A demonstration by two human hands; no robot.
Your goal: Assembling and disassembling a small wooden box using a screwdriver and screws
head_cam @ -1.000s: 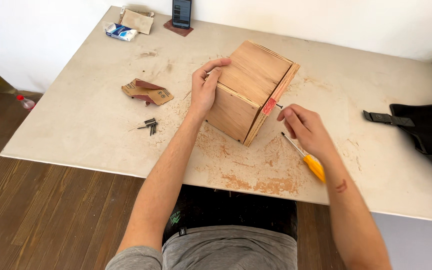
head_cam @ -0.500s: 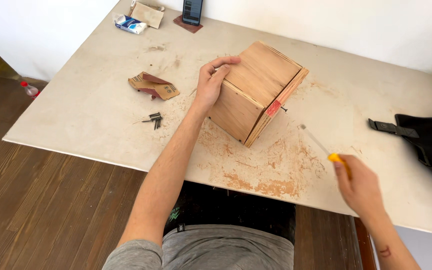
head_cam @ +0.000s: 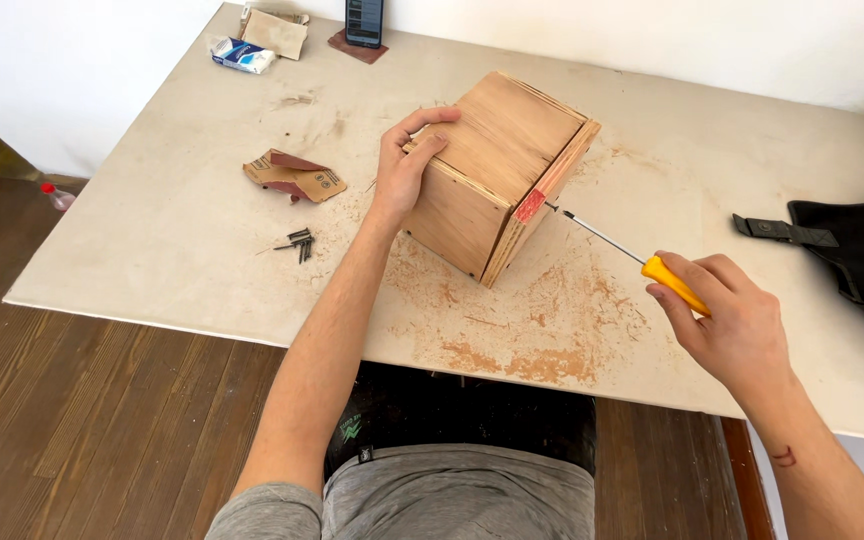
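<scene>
So we've got a plywood box [head_cam: 497, 170] sitting a bit past the middle of the table [head_cam: 152, 230], turned so one corner points back toward us. Our left hand [head_cam: 407, 165] is clamped over its near-left top edge, fingers curled onto the top panel and thumb down against the side face, so that hand is closed on the box and steadying it. Our right hand [head_cam: 737, 325] is off to the right, well apart from the box, wrapped around the yellow handle of a screwdriver [head_cam: 617, 247]; the thin metal shaft runs up and left from the fist, and the tip sits right at the box's right-hand edge, beside a small red patch [head_cam: 530, 205] on the layered edge of the panel. Can't quite tell if the tip is actually seated in a screw there, it's too small to see. There's reddish sawdust [head_cam: 532, 335] smeared all over the tabletop in front of the box. To the left of our forearm lies a little pile of dark screws [head_cam: 299, 243], and just beyond that a torn bit of cardboard [head_cam: 294, 175]. At the far edge of the table are a phone [head_cam: 364, 20] and a small blue-and-white packet [head_cam: 242, 54], and a black strap-and-bag thing [head_cam: 852, 250] sits on the right side.
</scene>
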